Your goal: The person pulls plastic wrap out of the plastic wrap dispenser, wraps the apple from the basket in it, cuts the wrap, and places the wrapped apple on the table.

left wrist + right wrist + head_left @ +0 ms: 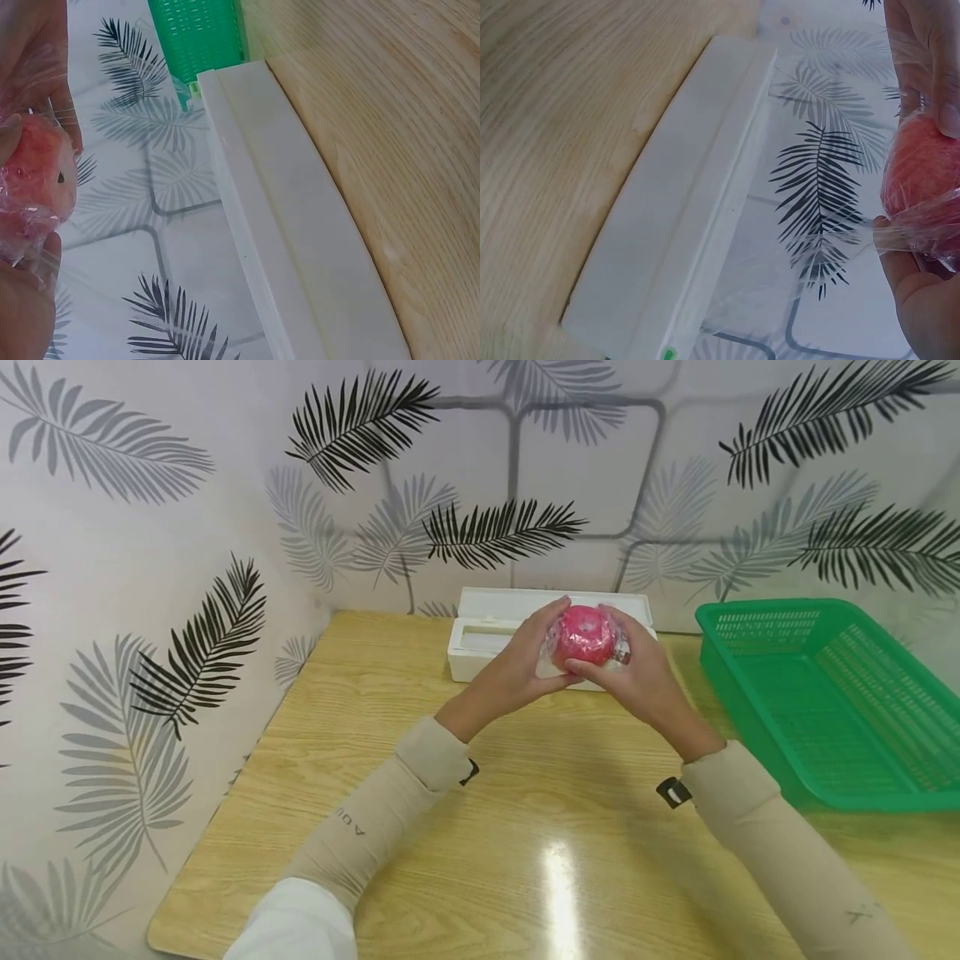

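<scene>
A round red apple (585, 637) wrapped in clear cling film is held up between both hands, over the back part of the table. My left hand (527, 650) grips it from the left side. From the right, my right hand (636, 667) grips it too, with the thumb across the front. The left wrist view shows a dark spot in a pale hollow of the apple (37, 169). Wrinkled film (922, 225) gathers round the fruit in the right wrist view. Just behind the hands lies a long white cling film dispenser (468, 664), its lid (487, 602) raised.
To the right stands a green plastic basket (802, 752) with perforated walls. The wooden table (495, 827) meets a leaf-patterned wall covering (345, 552) at the back and left.
</scene>
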`<state>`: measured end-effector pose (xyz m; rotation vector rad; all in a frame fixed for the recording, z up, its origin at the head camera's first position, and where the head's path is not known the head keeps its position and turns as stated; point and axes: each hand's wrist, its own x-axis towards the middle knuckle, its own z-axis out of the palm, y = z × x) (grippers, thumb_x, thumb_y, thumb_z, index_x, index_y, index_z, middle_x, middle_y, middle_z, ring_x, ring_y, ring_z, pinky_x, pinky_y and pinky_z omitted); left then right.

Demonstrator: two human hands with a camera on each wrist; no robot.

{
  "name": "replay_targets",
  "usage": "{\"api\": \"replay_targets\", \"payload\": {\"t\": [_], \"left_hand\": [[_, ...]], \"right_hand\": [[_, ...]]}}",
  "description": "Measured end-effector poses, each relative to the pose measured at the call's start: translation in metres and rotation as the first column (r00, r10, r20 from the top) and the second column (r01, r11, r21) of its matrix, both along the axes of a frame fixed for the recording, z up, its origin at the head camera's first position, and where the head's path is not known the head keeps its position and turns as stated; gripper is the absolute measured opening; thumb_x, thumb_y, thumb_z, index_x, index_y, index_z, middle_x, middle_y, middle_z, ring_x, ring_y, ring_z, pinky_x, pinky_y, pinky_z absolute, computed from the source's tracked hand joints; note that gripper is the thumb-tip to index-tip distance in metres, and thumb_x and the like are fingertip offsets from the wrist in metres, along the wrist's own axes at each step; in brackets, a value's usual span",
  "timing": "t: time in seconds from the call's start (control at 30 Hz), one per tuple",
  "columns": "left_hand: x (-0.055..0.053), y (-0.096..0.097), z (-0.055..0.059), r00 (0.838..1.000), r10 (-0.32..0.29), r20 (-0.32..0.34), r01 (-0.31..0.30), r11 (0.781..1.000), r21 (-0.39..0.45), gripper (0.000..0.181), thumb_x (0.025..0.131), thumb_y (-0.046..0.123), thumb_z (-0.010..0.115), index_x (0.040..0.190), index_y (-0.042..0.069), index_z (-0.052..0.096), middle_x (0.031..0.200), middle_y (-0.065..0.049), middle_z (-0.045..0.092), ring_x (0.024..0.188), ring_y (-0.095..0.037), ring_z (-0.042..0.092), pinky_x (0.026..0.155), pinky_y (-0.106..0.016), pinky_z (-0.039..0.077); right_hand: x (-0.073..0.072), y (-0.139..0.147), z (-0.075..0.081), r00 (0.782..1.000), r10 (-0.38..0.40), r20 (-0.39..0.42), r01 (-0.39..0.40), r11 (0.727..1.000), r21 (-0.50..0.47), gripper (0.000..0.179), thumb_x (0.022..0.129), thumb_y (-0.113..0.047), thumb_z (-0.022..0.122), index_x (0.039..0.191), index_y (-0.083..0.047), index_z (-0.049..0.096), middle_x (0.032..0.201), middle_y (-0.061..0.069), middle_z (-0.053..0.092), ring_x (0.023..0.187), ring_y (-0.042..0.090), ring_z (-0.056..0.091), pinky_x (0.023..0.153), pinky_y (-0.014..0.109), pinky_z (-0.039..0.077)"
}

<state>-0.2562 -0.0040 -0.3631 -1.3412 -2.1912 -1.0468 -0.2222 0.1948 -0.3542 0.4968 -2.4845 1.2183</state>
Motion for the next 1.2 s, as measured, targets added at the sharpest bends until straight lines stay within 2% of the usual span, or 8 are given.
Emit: {"api": "replay_targets", "payload": {"t": [0.33, 0.53, 0.67, 0.87, 1.0, 1.07, 1.13, 1.2], "left_hand": [[-0.001, 0.008, -0.002, 0.995, 0.044, -0.091, -0.047, 0.998, -0.036, 0.089, 0.076, 0.03, 0.078, 0.14, 0.003, 0.022, 0.147, -0.016, 0.022, 0.137, -0.022, 0.017, 0.111, -0.027, 0.019], [-0.002, 0.01, -0.002, 0.982, 0.058, -0.182, -0.069, 0.996, -0.054, 0.091, 0.072, 0.026, 0.081, 0.138, 0.007, 0.022, 0.144, -0.016, 0.022, 0.137, -0.021, 0.017, 0.11, -0.025, 0.021], [-0.002, 0.011, -0.002, 0.972, 0.075, -0.223, -0.091, 0.994, -0.064, 0.087, 0.073, 0.025, 0.08, 0.136, 0.008, 0.023, 0.139, -0.017, 0.026, 0.135, -0.022, 0.023, 0.108, -0.024, 0.023], [-0.001, 0.009, -0.001, 0.974, 0.085, -0.21, -0.097, 0.994, -0.044, 0.081, 0.072, 0.03, 0.081, 0.133, 0.006, 0.032, 0.131, -0.014, 0.037, 0.126, -0.021, 0.036, 0.105, -0.023, 0.03], [-0.002, 0.008, -0.003, 0.976, 0.087, -0.199, -0.093, 0.995, -0.02, 0.081, 0.071, 0.03, 0.082, 0.132, 0.005, 0.035, 0.13, -0.014, 0.04, 0.123, -0.021, 0.039, 0.105, -0.023, 0.031], [-0.003, 0.008, -0.004, 0.979, 0.092, -0.183, -0.093, 0.996, 0.004, 0.081, 0.07, 0.029, 0.082, 0.131, 0.004, 0.035, 0.129, -0.013, 0.041, 0.122, -0.02, 0.04, 0.104, -0.023, 0.032], [-0.004, 0.008, -0.004, 0.982, 0.105, -0.16, -0.102, 0.994, 0.029, 0.081, 0.069, 0.029, 0.083, 0.13, 0.004, 0.036, 0.128, -0.012, 0.043, 0.12, -0.019, 0.041, 0.102, -0.022, 0.034], [-0.004, 0.007, -0.004, 0.985, 0.123, -0.121, -0.118, 0.992, 0.052, 0.083, 0.067, 0.029, 0.084, 0.13, 0.004, 0.037, 0.126, -0.012, 0.044, 0.118, -0.018, 0.042, 0.1, -0.021, 0.036]], "right_hand": [[-0.001, 0.0, 0.007, 0.995, 0.01, 0.097, -0.011, 1.0, 0.005, 0.071, 0.078, -0.049, 0.069, 0.135, -0.013, 0.044, 0.124, 0.005, 0.054, 0.107, 0.021, 0.052, 0.082, 0.043, 0.052], [-0.001, 0.001, 0.009, 0.994, -0.005, 0.106, 0.004, 1.0, 0.011, 0.071, 0.079, -0.05, 0.068, 0.135, -0.011, 0.045, 0.122, 0.009, 0.055, 0.103, 0.023, 0.055, 0.08, 0.043, 0.053], [-0.001, 0.001, 0.01, 0.994, -0.015, 0.109, 0.012, 0.999, 0.03, 0.071, 0.081, -0.051, 0.066, 0.135, -0.01, 0.044, 0.12, 0.009, 0.056, 0.1, 0.023, 0.056, 0.079, 0.043, 0.053], [-0.001, 0.002, 0.009, 0.989, 0.022, 0.143, -0.031, 0.998, 0.058, 0.067, 0.085, -0.051, 0.06, 0.135, -0.01, 0.043, 0.119, 0.008, 0.057, 0.1, 0.022, 0.056, 0.08, 0.042, 0.052], [-0.001, 0.003, 0.007, 0.985, 0.086, 0.153, -0.089, 0.996, 0.016, 0.068, 0.091, -0.048, 0.052, 0.143, -0.01, 0.031, 0.134, 0.011, 0.044, 0.113, 0.026, 0.048, 0.087, 0.047, 0.048], [-0.001, 0.003, 0.006, 0.986, 0.119, 0.119, -0.118, 0.993, -0.009, 0.067, 0.095, -0.045, 0.046, 0.147, -0.012, 0.021, 0.143, 0.012, 0.034, 0.124, 0.029, 0.038, 0.096, 0.052, 0.04], [0.0, 0.004, 0.005, 0.987, 0.148, 0.069, -0.146, 0.989, -0.031, 0.061, 0.099, -0.04, 0.04, 0.149, -0.017, 0.014, 0.148, 0.012, 0.024, 0.128, 0.03, 0.032, 0.099, 0.055, 0.035], [0.001, 0.005, 0.005, 0.982, 0.189, 0.015, -0.187, 0.98, -0.061, 0.054, 0.101, -0.031, 0.035, 0.15, -0.019, 0.013, 0.15, 0.011, 0.021, 0.127, 0.031, 0.033, 0.1, 0.055, 0.034]]}}
